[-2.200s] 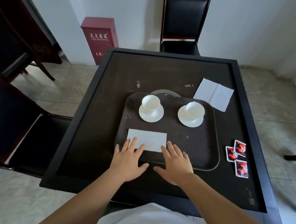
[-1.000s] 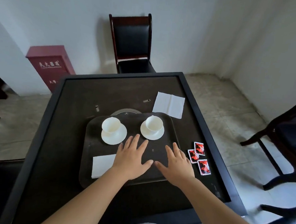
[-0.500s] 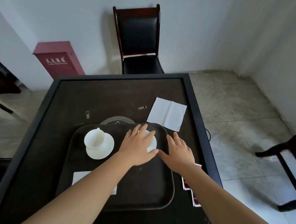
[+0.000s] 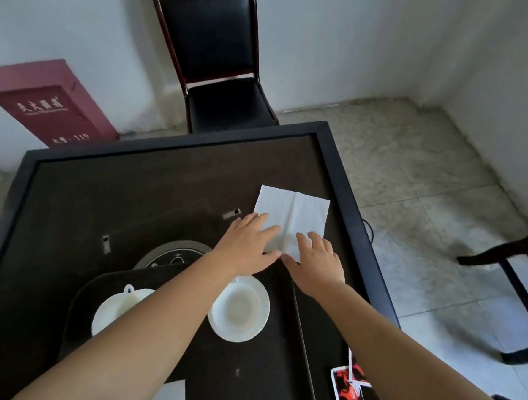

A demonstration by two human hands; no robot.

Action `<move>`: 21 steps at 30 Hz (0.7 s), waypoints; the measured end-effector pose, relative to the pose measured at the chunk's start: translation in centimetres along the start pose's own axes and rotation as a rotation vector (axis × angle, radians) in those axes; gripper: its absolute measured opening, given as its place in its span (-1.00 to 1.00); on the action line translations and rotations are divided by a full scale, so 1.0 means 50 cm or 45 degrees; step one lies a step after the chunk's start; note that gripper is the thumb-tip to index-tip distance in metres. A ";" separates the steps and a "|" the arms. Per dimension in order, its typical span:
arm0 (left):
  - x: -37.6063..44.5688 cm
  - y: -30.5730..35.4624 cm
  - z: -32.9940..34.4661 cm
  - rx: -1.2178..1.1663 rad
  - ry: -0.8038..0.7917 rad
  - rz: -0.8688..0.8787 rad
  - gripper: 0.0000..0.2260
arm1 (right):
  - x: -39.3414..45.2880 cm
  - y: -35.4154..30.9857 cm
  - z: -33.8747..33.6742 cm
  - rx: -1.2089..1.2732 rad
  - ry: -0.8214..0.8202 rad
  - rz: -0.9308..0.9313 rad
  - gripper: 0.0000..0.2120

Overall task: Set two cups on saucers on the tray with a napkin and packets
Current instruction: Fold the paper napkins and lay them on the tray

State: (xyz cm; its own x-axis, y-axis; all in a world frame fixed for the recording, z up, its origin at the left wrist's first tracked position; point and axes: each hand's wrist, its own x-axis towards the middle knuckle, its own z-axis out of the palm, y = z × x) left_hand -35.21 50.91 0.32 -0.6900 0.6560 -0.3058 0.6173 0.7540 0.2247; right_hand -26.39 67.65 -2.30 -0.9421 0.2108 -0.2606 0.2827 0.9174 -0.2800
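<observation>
Both arms are stretched forward across the dark tray (image 4: 277, 370), palms down. The left hand (image 4: 247, 245) is laid flat with fingers spread, its fingertips resting on the near left corner of the unfolded white napkin (image 4: 296, 211), which lies on the table (image 4: 117, 197) beyond the tray. The right hand (image 4: 316, 265) is likewise open and flat, its fingers set on the napkin's near edge; nothing is gripped by either hand. Two white cups on saucers (image 4: 239, 309) are seen on the tray, the left one (image 4: 120, 307) partly hidden by the forearm. Red packets (image 4: 347, 390) lie on the table at the right, seemingly just beside the tray. A folded white napkin (image 4: 170, 395) is glimpsed at the bottom edge.
</observation>
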 end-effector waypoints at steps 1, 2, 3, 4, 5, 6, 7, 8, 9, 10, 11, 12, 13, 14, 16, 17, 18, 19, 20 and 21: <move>0.026 -0.013 0.006 0.031 -0.025 0.039 -0.49 | 0.019 0.001 0.007 -0.007 0.020 0.026 -0.43; 0.051 -0.025 0.013 0.060 -0.040 0.077 -0.50 | 0.037 0.000 0.016 -0.012 0.041 0.053 -0.47; 0.074 -0.037 0.020 0.081 -0.040 0.114 -0.51 | 0.053 -0.002 0.025 -0.014 0.063 0.072 -0.51; 0.096 -0.049 0.026 0.092 -0.024 0.151 -0.52 | 0.068 -0.005 0.034 -0.019 0.084 0.079 -0.56; 0.115 -0.063 0.032 0.094 0.001 0.186 -0.52 | 0.081 -0.007 0.043 -0.031 0.104 0.079 -0.61; 0.132 -0.077 0.037 0.091 0.023 0.217 -0.51 | 0.092 -0.009 0.053 -0.048 0.130 0.072 -0.64; 0.147 -0.091 0.043 0.087 0.035 0.242 -0.49 | 0.100 -0.009 0.062 -0.067 0.162 0.061 -0.64; 0.157 -0.106 0.050 0.080 0.044 0.263 -0.48 | 0.107 -0.006 0.069 -0.080 0.199 0.047 -0.63; 0.164 -0.121 0.060 0.072 0.055 0.283 -0.48 | 0.115 -0.003 0.076 -0.084 0.236 0.030 -0.61; 0.168 -0.136 0.071 0.067 0.074 0.300 -0.47 | 0.122 0.002 0.081 -0.079 0.265 0.010 -0.60; 0.169 -0.149 0.083 0.066 0.107 0.306 -0.47 | 0.129 0.007 0.085 -0.081 0.287 -0.014 -0.58; 0.168 -0.160 0.093 0.060 0.157 0.293 -0.46 | 0.136 0.013 0.088 -0.096 0.303 -0.041 -0.56; 0.167 -0.168 0.101 0.046 0.209 0.265 -0.45 | 0.145 0.019 0.089 -0.119 0.318 -0.070 -0.54; 0.167 -0.174 0.105 0.037 0.242 0.242 -0.44 | 0.154 0.024 0.088 -0.139 0.332 -0.099 -0.52; 0.170 -0.179 0.108 0.041 0.253 0.249 -0.42 | 0.180 0.034 0.083 -0.144 0.335 -0.179 -0.50; 0.170 -0.178 0.107 0.031 0.255 0.257 -0.42 | 0.195 0.037 0.080 -0.129 0.318 -0.238 -0.50; 0.168 -0.176 0.105 0.007 0.265 0.257 -0.43 | 0.211 0.039 0.076 -0.111 0.304 -0.296 -0.51; 0.167 -0.174 0.102 -0.020 0.288 0.253 -0.45 | 0.226 0.041 0.073 -0.087 0.306 -0.341 -0.51; 0.165 -0.173 0.100 -0.042 0.316 0.249 -0.47 | 0.236 0.042 0.071 -0.047 0.326 -0.362 -0.51; 0.164 -0.172 0.098 -0.057 0.341 0.248 -0.49 | 0.242 0.044 0.070 0.010 0.361 -0.356 -0.51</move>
State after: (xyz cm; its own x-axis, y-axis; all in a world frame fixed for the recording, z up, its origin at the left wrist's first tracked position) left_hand -44.30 49.64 -8.67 -0.6394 0.7689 -0.0002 0.7340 0.6105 0.2975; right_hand -36.52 71.01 -9.31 -0.9950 0.0390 0.0918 0.0085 0.9502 -0.3115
